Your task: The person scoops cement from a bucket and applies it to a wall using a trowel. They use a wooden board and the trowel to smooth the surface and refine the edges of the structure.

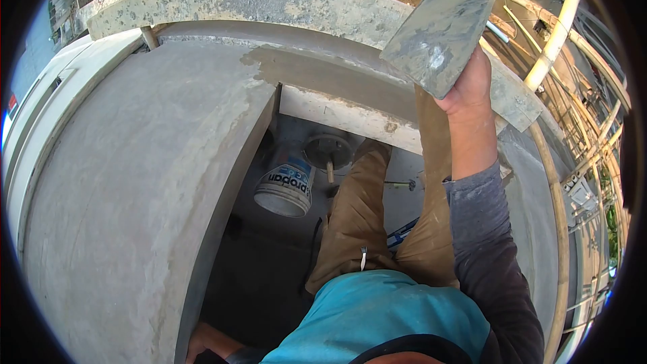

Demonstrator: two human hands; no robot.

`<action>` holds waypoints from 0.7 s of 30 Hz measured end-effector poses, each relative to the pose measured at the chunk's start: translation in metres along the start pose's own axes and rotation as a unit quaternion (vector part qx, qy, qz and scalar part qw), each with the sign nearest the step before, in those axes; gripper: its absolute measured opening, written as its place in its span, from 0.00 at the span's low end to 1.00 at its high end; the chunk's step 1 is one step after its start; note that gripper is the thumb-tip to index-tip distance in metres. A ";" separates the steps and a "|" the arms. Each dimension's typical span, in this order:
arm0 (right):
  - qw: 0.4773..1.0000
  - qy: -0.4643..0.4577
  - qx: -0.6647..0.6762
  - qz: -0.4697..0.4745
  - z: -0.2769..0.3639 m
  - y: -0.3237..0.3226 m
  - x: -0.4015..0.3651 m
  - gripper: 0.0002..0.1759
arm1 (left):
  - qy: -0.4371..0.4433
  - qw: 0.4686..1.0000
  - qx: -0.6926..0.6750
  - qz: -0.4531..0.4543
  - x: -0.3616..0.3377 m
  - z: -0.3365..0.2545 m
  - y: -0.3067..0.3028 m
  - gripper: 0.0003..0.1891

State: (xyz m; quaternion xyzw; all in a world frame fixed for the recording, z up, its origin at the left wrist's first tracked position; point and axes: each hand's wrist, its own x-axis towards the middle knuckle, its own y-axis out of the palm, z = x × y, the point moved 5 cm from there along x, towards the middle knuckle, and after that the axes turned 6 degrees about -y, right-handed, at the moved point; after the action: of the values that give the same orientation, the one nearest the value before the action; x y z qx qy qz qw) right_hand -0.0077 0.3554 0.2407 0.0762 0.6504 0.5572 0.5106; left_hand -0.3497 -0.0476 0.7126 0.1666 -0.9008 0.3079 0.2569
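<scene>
My right hand (470,87) is wrapped round the lower edge of a long flat board (448,23) smeared with grey mortar, tilted up at the upper right. At the bottom left my left hand (205,342) rests by the lower end of the grey plastered wall edge (219,229); its fingers are mostly hidden. A smooth grey plastered surface (135,162) fills the left side. Darker, wet-looking mortar (303,71) lies along its upper part, above a pale strip (344,116) at the opening.
Below, in the opening, a white bucket (284,192) lies tilted near a round dark pan (328,152) and my legs. A long mortar-stained board (249,0) curves across the top. Bamboo poles (556,34) stand at the right.
</scene>
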 end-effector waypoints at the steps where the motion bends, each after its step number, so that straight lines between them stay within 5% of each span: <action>1: 1.000 -0.001 -0.002 -0.001 0.000 0.001 -0.001 0.22 | -0.002 1.000 -0.003 0.001 0.000 0.000 -0.001 0.55; 3: 0.960 -0.040 -0.167 -0.220 0.003 0.010 -0.005 0.22 | -0.006 1.000 -0.005 0.001 -0.002 0.001 -0.002 0.55; 18: 0.958 -0.018 -0.264 -0.106 -0.033 0.007 0.011 0.30 | -0.093 0.973 -0.154 -0.148 -0.032 0.027 -0.043 0.54; 21: 0.958 0.022 -0.276 -0.077 -0.043 0.029 0.012 0.23 | -0.105 0.964 -0.175 -0.172 -0.034 0.031 -0.057 0.54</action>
State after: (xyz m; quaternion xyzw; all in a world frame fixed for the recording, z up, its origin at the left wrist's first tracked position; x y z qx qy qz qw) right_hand -0.0596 0.3460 0.2511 -0.1302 0.4865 0.6755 0.5386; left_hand -0.3073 -0.1056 0.6993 0.3030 -0.9204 0.0770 0.2348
